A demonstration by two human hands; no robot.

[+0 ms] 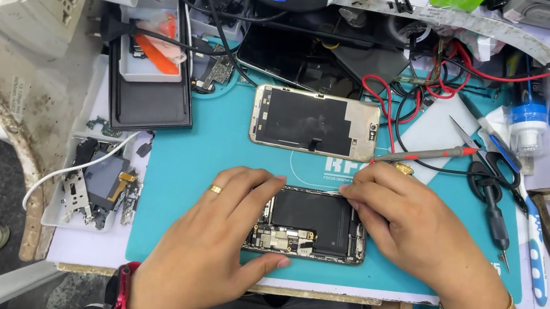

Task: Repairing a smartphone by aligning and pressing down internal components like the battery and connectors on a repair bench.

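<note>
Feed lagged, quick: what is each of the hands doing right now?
Left hand: open, fingers spread, resting on the opened phone.
Right hand: fingertips pressed on the phone's upper right edge; nothing gripped.

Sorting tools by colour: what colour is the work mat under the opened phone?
Teal work mat, clearest in the head view.

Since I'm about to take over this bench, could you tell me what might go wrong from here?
The left hand and right hand press on the opened phone, so exposed boards could be stressed. The detached screen lies close above; a slip could knock it. The red probe beside it might scratch it.
</note>
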